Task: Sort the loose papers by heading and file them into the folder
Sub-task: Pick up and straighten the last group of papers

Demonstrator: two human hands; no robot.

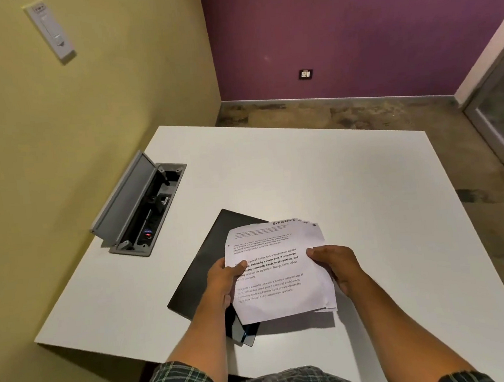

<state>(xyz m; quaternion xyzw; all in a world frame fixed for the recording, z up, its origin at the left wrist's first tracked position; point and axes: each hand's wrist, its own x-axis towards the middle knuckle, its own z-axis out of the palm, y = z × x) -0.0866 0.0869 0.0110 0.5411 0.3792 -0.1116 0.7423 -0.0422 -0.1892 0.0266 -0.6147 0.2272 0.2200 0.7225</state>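
Both hands hold a stack of printed papers [277, 269] above a black folder [211, 261] on the white table [352, 197]: left hand [223, 280] pinching its left edge, right hand [336, 267] its right edge.

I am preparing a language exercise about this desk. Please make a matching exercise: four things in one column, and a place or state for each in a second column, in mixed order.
Things:
1. stack of papers
2. black folder
3. cable box lid
4. wall socket

Places or states:
a. standing open at the table's left edge
b. held at its sides by the left hand and the right hand
c. low on the purple wall
d. lying flat on the white table, partly under the papers

Pairs: 1-b, 2-d, 3-a, 4-c
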